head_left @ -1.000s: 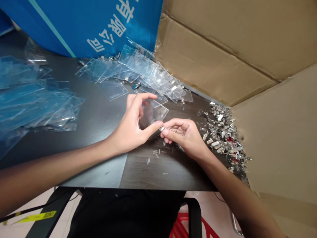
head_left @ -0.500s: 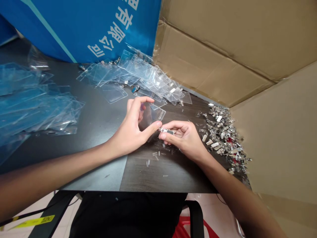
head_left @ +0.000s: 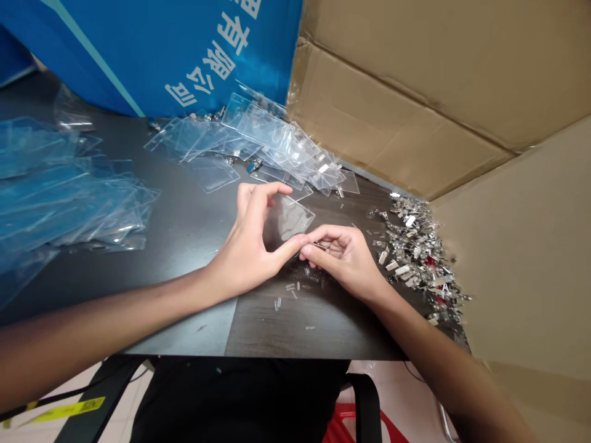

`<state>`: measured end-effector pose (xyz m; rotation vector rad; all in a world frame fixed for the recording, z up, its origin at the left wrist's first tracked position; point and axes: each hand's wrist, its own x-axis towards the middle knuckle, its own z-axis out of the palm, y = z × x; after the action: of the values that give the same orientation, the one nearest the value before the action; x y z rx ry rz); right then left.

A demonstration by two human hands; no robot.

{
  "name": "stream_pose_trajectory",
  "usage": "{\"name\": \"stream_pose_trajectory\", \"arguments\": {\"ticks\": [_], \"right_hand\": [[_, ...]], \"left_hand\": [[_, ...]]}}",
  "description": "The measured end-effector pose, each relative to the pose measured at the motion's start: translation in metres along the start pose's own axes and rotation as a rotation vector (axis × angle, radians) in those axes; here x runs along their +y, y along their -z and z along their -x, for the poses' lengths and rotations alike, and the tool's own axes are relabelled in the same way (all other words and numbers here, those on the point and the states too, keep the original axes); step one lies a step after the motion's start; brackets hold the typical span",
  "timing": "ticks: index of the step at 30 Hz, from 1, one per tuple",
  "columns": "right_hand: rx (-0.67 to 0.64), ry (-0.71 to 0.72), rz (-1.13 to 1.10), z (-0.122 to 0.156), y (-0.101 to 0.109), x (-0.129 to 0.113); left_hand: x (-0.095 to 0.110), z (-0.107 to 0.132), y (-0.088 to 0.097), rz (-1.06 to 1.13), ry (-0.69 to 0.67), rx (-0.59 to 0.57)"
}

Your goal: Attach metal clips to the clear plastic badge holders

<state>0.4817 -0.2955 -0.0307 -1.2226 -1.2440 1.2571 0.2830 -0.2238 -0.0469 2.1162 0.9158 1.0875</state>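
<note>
My left hand pinches a clear plastic badge sleeve between thumb and forefinger, holding it just above the dark table. My right hand is closed on a small metal clip, its fingertips meeting my left thumb at the sleeve's lower corner. Most of the clip is hidden by my fingers.
Clear sleeves lie in a heap behind my hands and in bluish stacks at the left. A pile of metal clips sits at the right. Small clear bits litter the table. Cardboard and a blue banner wall the back.
The clip showed between my right fingers half a second ago; now it is drawn in against the sleeve's corner and mostly covered. Both hands have stayed in nearly the same place.
</note>
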Motion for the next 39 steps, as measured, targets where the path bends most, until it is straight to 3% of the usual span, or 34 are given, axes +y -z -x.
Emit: {"name": "stream_pose_trajectory", "arguments": {"ticks": [6,11,17,20,25,30,34,39], "right_hand": [[-0.005,0.007,0.024,-0.001,0.002,-0.001],[0.047,0.023,0.058,-0.008,0.003,0.001],[0.241,0.135,0.034,-0.022,0.014,0.011],[0.343,0.172,-0.012,-0.028,0.018,0.013],[0.311,0.109,-0.117,-0.031,0.015,0.009],[0.243,0.103,0.012,-0.027,0.01,0.002],[0.203,0.101,0.054,-0.024,0.006,0.0],[0.233,0.104,0.099,-0.023,0.006,-0.001]], "left_hand": [[0.002,0.002,0.003,0.119,0.112,-0.084],[-0.004,-0.011,0.012,0.392,0.185,-0.15],[-0.011,-0.045,0.034,0.466,0.319,-0.112],[-0.011,-0.072,0.048,0.459,0.35,0.031],[-0.013,-0.14,0.071,0.354,0.362,0.276],[-0.022,-0.195,0.077,0.159,0.364,0.355],[-0.034,-0.2,0.076,-0.103,0.343,0.298],[-0.043,-0.173,0.094,-0.416,0.26,0.165]]}}
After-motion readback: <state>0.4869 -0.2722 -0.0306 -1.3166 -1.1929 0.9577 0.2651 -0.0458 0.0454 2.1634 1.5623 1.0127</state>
